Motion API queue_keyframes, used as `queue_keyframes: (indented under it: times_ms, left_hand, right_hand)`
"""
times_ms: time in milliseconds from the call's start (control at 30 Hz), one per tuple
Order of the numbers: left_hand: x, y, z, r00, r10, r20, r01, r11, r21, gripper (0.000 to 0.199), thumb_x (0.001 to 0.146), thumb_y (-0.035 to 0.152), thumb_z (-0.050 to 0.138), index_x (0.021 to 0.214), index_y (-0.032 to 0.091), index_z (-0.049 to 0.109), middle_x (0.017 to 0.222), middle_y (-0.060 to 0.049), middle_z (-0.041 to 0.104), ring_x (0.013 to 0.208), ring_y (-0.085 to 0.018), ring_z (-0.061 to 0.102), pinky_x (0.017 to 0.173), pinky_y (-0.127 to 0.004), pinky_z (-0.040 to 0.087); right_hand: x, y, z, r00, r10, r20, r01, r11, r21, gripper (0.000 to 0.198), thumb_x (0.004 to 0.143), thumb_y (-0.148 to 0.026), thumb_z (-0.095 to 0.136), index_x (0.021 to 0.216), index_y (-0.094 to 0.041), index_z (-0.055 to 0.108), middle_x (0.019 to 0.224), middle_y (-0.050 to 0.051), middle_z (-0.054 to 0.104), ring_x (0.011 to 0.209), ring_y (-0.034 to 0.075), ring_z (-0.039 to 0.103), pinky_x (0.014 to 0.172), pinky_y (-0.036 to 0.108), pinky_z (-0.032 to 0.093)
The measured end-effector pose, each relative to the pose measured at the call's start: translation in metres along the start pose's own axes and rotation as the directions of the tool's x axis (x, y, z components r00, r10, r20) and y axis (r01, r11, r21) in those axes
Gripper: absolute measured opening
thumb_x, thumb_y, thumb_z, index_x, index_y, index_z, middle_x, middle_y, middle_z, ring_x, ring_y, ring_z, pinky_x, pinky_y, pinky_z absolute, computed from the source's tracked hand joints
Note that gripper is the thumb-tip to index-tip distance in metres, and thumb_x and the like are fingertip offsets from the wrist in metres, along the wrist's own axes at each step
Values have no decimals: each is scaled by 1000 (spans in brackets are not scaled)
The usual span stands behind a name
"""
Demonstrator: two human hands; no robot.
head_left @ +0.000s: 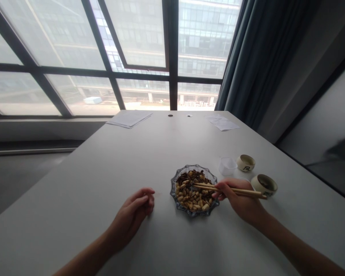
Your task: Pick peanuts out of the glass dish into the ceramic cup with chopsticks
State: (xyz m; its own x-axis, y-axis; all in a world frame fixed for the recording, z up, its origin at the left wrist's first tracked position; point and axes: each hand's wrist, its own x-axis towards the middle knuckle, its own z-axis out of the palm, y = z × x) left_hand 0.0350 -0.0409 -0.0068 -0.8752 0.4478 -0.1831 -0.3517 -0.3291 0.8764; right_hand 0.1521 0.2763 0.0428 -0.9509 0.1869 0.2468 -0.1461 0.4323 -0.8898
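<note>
Your right hand [241, 201] is pinching two wooden chopsticks [247, 192] partway along, seemingly leaving enough length for their tips to reach into the scalloped glass bowl [173, 191], which is sitting on the white table [149, 153] between your hands. Your left hand [139, 205] is lying well beside it, fingers loosely curled around nothing visible, apparently just resting. The bowl is holding smooth, pale, peanut-like kernels [189, 200] and thin dark seeds [200, 177]; two round, cream-coloured cups [246, 164] and a translucent plastic container [227, 167] are standing beyond your right hand.
</note>
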Motion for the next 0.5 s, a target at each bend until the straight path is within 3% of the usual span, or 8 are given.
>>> queue_keyframes:
  times_ms: [333,500]
  left_hand:
    - [1,-1,0,1000,17,21,-17,1000,-6,11,82,22,72,91,17,76,70,-4,61,67,-16,51,63,-24,43]
    - [1,-1,0,1000,14,18,-13,1000,-13,12,82,22,73,92,17,76,70,-3,61,67,-15,51,62,-23,44]
  right_hand:
    - [-5,10,7,971,113,-212,-71,979,193,38,91,-51,67,83,-15,77,74,12,79,63,25,77,60,32,66]
    - [-20,-3,-19,922,105,-374,-43,984,172,39,89,-52,69,84,-13,77,70,12,78,61,26,77,57,34,66]
